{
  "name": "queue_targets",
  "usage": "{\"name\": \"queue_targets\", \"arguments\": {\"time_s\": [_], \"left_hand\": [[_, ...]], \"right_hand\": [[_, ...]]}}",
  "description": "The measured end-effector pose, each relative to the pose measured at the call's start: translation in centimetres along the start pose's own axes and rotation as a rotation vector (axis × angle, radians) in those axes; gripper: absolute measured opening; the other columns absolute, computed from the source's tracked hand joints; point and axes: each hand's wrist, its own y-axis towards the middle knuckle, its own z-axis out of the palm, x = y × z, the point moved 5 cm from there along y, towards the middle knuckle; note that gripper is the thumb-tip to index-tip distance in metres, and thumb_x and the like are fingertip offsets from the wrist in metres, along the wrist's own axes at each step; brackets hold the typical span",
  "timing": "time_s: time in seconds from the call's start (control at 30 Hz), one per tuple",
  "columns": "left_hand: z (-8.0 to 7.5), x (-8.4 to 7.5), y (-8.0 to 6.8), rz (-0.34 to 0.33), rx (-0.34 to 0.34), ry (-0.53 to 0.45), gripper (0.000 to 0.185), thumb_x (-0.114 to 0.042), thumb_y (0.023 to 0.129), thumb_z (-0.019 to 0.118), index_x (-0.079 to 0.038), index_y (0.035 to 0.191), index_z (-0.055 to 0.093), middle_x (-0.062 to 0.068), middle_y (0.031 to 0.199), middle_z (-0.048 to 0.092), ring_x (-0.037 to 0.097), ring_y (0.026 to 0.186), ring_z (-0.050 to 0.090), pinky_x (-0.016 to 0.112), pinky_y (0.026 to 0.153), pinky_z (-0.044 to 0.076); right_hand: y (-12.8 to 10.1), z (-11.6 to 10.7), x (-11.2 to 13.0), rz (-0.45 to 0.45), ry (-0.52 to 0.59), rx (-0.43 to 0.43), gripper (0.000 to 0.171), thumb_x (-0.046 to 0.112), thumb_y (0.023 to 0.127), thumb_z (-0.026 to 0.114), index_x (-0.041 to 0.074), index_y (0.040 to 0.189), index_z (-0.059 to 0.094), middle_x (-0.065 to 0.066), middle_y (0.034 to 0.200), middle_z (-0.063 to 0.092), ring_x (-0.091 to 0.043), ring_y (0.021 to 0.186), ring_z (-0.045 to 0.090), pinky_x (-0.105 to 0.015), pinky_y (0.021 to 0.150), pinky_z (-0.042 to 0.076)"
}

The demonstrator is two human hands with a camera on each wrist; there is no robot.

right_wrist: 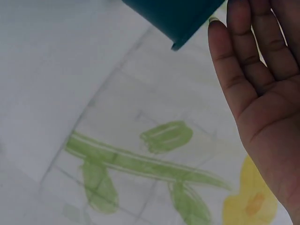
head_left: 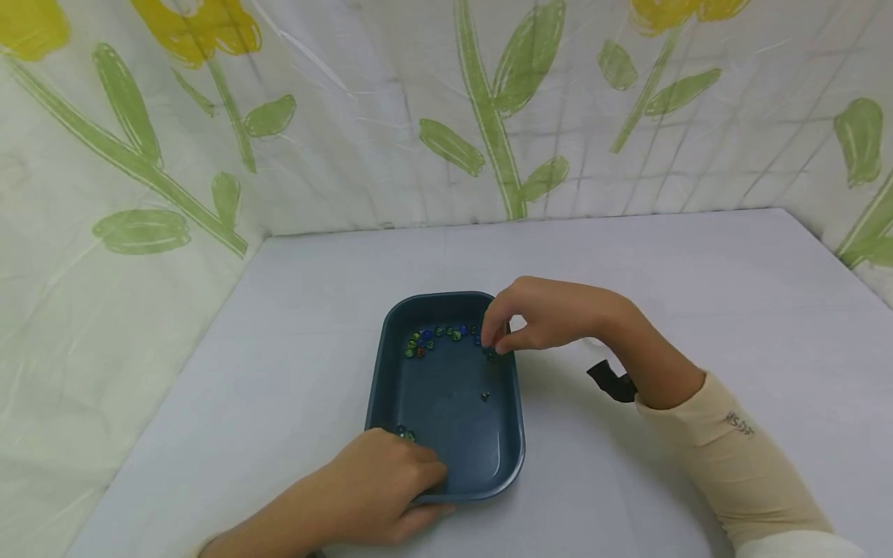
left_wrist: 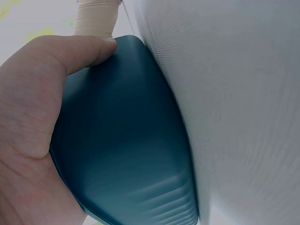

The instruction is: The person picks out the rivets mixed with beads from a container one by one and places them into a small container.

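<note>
Marbles (head_left: 434, 339) lie in a dark blue tray (head_left: 502, 465) that stands on the white table (head_left: 698, 310), a little nearer to the front edge than to the back edge and slightly left of the table's middle. The tray is a rectangle with round corners, and its long axis runs from the front edge of the table toward the back edge, with one short end pointing at the person. Most marbles, blue and green ones, sit in a curved row along the far short end of the tray; a few more (head_left: 405, 435) lie at the near left corner, and a single small dark one (head_left: 484, 397) rests alone near the middle. The left hand (head_left: 380, 492) grips the near left corner of the tray: the fingers are curled over the rim and the thumb lies on the table by the near wall. In the left wrist view the thumb (left_wrist: 79, 51) presses against the outside wall of the tray (left_wrist: 126, 140). The right hand (head_left: 533, 314) hangs over the far right corner of the tray, with thumb and fingertips brought together, pointing down onto a marble (head_left: 490, 351) there. In the right wrist view the fingers (right_wrist: 243, 61) look straight, beside a corner of the tray (right_wrist: 178, 18). A cream sleeve (head_left: 739, 457) covers the right forearm. Behind the table hangs a curtain (head_left: 418, 116) with green stems and yellow flowers.
</note>
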Motion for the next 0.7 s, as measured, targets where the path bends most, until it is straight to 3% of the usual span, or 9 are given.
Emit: {"name": "queue_targets", "arguments": {"time_s": [0.27,0.7], "left_hand": [[-0.1,0.0,0.0,-0.003,0.015,-0.012,0.033,-0.041,0.099,0.061,-0.022,0.073,0.056,-0.020,0.063,0.035,-0.006,0.050,0.025,0.012,0.045,0.022],[-0.1,0.0,0.0,0.008,0.008,-0.009,0.034,-0.041,0.099,0.060,-0.022,0.072,0.055,-0.019,0.063,0.034,-0.006,0.050,0.024,0.012,0.045,0.021]], "right_hand": [[1.9,2.5,0.1,0.041,-0.007,0.109,0.013,0.006,0.091,0.073,0.010,0.102,0.076,0.002,0.100,0.071,-0.005,0.087,0.063,-0.028,0.078,0.052],[3.9,4.9,0.0,0.208,-0.116,0.259,0.013,0.005,0.083,0.079,0.015,0.090,0.076,0.013,0.081,0.065,-0.006,0.076,0.061,-0.027,0.070,0.051]]}}
